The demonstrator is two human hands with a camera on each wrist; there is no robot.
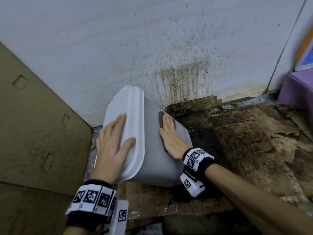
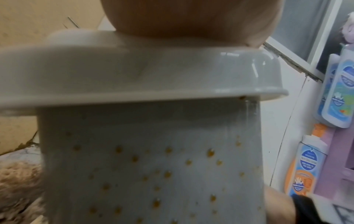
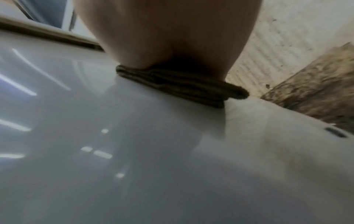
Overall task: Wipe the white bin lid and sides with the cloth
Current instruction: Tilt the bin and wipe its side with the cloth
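The white bin (image 1: 157, 160) is tipped away toward the wall, its lid (image 1: 133, 116) facing left. My left hand (image 1: 113, 143) lies flat on the lid, fingers straight, thumb on the lid's rim. My right hand (image 1: 171, 136) presses a folded grey-brown cloth (image 1: 161, 119) flat against the bin's side. The cloth (image 3: 184, 86) shows under the palm (image 3: 168, 34) in the right wrist view. The left wrist view shows the lid's rim (image 2: 134, 81) and a bin wall (image 2: 153, 166) speckled with orange-brown spots.
A stained white wall (image 1: 152, 48) stands behind the bin. A cardboard box (image 1: 37, 124) fills the left. Dirty, torn cardboard (image 1: 245, 133) covers the floor on the right. A purple shelf (image 1: 296, 89) stands at the far right, with bottles (image 2: 337, 91) on it.
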